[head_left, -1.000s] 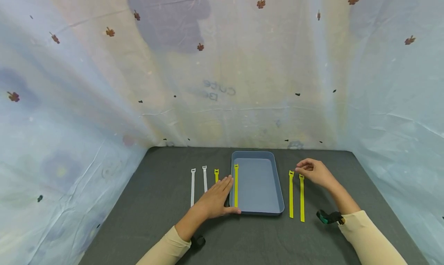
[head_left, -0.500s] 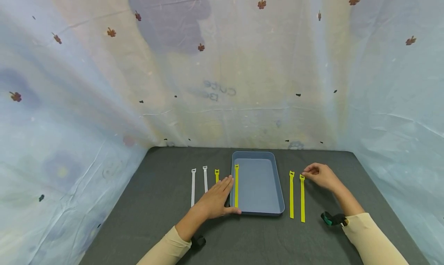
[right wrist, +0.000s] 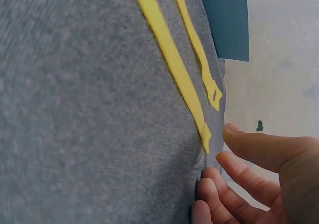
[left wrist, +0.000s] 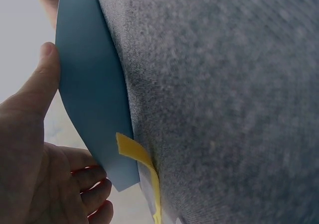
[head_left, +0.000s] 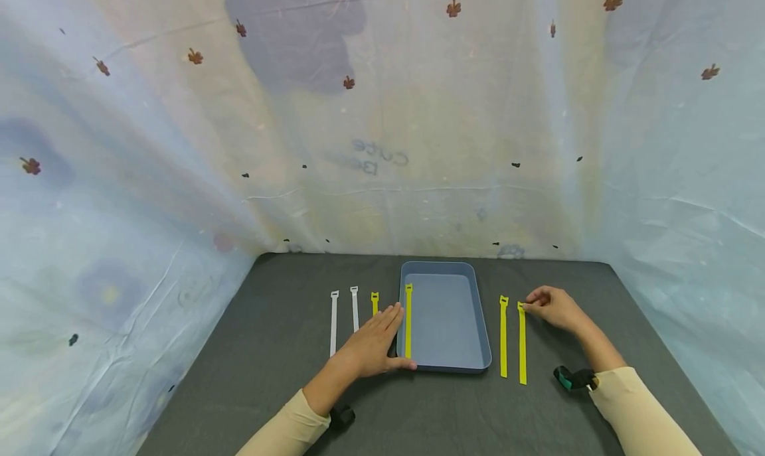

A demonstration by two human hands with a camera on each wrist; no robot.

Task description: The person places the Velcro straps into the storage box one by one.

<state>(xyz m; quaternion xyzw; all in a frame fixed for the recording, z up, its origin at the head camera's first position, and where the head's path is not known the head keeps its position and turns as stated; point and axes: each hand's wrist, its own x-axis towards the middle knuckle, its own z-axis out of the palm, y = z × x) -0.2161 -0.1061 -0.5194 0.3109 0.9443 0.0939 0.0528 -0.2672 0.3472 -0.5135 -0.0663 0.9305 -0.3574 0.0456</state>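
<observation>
My left hand rests along the left side of the blue-grey tray, fingers on its left rim and thumb at the front corner. One yellow hook-and-loop cable tie lies lengthwise inside the tray by the left wall. To the right lie two more yellow ties, an inner one and an outer one. My right hand is at the slotted head of the outer tie. In the right wrist view, thumb and index finger stand apart just beside that head, and the tie lies flat on the cloth.
Left of the tray lie two white cable ties and another yellow tie, partly hidden by my left hand. Dark grey cloth covers the table. A patterned curtain stands behind and at both sides.
My right hand has moved right and slightly nearer, from above the two yellow ties to the head of the outer one. The left hand stays at the tray.
</observation>
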